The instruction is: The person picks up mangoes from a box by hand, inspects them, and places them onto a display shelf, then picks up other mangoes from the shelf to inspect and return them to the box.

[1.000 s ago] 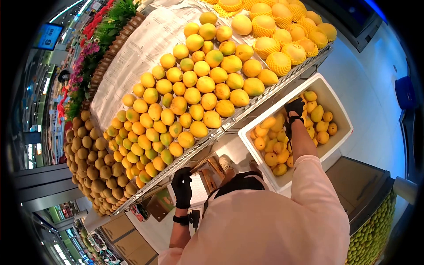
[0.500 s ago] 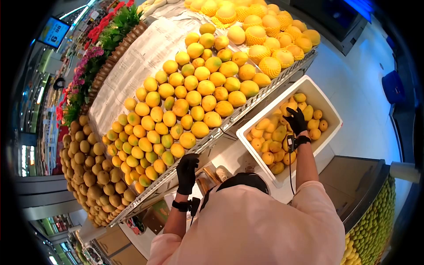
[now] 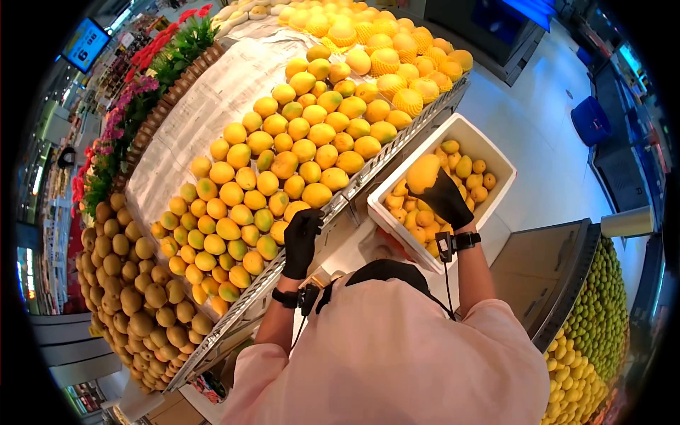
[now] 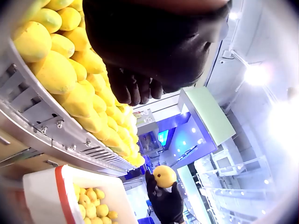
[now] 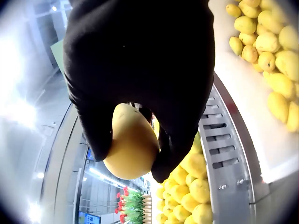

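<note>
My right hand (image 3: pixel 445 200), in a black glove, grips a yellow mango (image 3: pixel 423 174) above the white foam box (image 3: pixel 486 144). Thumb and fingers press its sides in the right wrist view, where the mango (image 5: pixel 131 144) hangs below the palm. More mangoes (image 3: pixel 464 167) lie heaped inside the box. My left hand (image 3: pixel 301 244), also black-gloved, holds nothing. Its fingers (image 4: pixel 135 88) curl loosely beside the metal rail (image 5: pixel 222 135) of the stand. Rows of mangoes (image 3: pixel 285 165) cover the stand just past that hand.
Fruits in yellow foam nets (image 3: pixel 386 61) fill the far end of the stand. Brown round fruits (image 3: pixel 142 322) are piled at the near left, and paper sheeting (image 3: pixel 184 120) lies behind the mangoes. A dark-rimmed bin of green fruits (image 3: pixel 598 304) stands at the right.
My right hand has come up out of the box with a mango and moved left, toward the stand. The left hand has risen slightly toward the rail, and the view has shifted.
</note>
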`<state>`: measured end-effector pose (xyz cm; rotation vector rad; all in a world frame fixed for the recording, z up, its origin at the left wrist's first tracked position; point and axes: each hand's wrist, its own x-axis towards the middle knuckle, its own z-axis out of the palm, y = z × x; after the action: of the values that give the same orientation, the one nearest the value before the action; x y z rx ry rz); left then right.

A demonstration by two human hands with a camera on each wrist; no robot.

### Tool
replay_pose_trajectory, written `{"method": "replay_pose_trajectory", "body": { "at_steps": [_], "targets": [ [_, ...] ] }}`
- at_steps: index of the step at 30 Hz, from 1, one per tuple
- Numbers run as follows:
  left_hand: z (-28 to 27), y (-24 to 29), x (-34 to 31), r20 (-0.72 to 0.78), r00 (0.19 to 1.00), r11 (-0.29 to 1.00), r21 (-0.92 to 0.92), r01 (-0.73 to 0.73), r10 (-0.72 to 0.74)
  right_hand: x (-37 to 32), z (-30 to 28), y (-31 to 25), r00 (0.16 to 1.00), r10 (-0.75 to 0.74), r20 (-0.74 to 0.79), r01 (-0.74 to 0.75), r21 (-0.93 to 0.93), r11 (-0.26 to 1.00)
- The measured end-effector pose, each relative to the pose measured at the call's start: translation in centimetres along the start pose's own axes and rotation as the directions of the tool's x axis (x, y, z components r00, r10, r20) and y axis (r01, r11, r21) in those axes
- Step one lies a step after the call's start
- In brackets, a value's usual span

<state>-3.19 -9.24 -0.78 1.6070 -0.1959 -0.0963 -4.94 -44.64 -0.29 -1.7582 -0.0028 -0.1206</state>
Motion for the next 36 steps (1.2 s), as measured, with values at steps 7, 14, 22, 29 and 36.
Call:
{"method": "replay_pose_trajectory", "body": {
  "at_steps": [7,14,22,29,36],
  "targets": [
    [0.6,0.8,0.7,0.139,0.99,0.999,0.004,-0.035,0.034,-0.8,4.5,-5.3,0.988,0.032,0.151,-0.012,-0.13,0.991],
    [1.5,1.5,1.3,0.26,0.965,0.993,0.104,-0.049,0.02,0.2,8.4,-4.9,0.94,0.083,0.33,-0.12,0.094,0.988],
    [1.5,2.3,1.2,0.198,0.98,0.988,0.156,-0.01,-0.021,0.8,13.0,-5.5,0.937,0.178,0.3,-0.25,0.221,0.943],
    [-1.2,1.7,0.7,0.453,0.848,0.467,-0.708,0.53,-0.275,1.0,12.8,-8.0,0.9,0.15,0.41,-0.334,0.424,0.842],
    [-1.8,1.4,-0.1,0.365,0.927,0.722,-0.618,0.311,-0.086,1.2,13.3,-7.2,0.885,0.139,0.444,-0.291,0.297,0.909]
  ]
}}
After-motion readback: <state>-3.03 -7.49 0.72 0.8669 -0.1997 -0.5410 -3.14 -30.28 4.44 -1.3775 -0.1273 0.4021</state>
